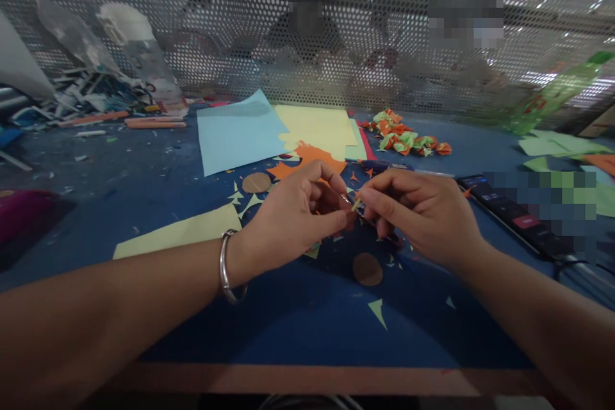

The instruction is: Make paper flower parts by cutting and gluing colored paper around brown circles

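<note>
My left hand [298,214] and my right hand [418,214] meet above the blue table top [288,314], fingertips pinched together. Between them sits a tiny pale paper piece [356,205], held by both hands. A silver bangle [225,269] circles my left wrist. Orange paper [307,157] lies just behind my left hand. Under the hands lie small green and orange paper scraps and a brown paper disc [368,269].
Light blue sheet [235,131] and yellow sheets [317,125] lie at the back. A heap of folded orange and green paper pieces [406,134] sits right of them. A black power strip [514,214] runs along the right. Perforated metal screen [240,25] closes the back; clutter far left.
</note>
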Demonstrator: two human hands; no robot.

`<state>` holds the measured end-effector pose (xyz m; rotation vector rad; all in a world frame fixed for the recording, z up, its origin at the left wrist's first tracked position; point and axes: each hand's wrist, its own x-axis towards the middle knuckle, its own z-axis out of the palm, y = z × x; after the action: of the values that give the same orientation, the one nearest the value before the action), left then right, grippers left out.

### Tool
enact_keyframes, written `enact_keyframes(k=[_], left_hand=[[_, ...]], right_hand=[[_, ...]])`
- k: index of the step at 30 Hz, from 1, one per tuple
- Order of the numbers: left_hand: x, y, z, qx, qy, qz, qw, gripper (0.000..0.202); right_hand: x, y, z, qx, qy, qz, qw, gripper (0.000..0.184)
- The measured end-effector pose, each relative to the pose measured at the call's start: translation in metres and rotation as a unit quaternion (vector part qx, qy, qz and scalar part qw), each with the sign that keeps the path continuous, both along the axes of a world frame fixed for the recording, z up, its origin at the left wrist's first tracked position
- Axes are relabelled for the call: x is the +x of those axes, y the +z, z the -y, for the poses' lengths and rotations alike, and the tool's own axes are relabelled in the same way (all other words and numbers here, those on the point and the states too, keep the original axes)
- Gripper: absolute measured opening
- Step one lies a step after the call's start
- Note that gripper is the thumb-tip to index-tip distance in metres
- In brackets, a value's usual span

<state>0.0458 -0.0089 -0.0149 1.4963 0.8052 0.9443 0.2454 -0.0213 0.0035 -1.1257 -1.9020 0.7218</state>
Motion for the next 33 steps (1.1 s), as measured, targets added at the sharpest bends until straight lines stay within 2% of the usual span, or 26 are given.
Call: enact_keyframes(k=[12,20,28,33], left_hand=[[-0.0018,-0.0002,-0.0004,0.018,0.005,-0.020,1.000,0.023],[-0.0023,0.0000,0.0044,0.094,0.004,-0.037,0.995,0.017],[-0.0005,0.0018,0.0006,0.008,-0.002,-0.014,1.000,0.019],[-0.0003,0.0018,0.0003,-0.002,-0.003,-0.007,1.000,0.019]], right_hand=[[-0.0010,-0.0029,-0.0028,-0.022,0.001,-0.008,1.000,0.024],[-0.0008,-0.0039,-0.0048,-0.056,0.014,-0.022,0.998,0.026],[-0.0005,-0.0036,-0.0064,-0.082,0.001,-0.056,0.995,0.037],[0.0005,-0.0036,-0.0050,-0.087,0.007,-0.047,0.995,0.039]])
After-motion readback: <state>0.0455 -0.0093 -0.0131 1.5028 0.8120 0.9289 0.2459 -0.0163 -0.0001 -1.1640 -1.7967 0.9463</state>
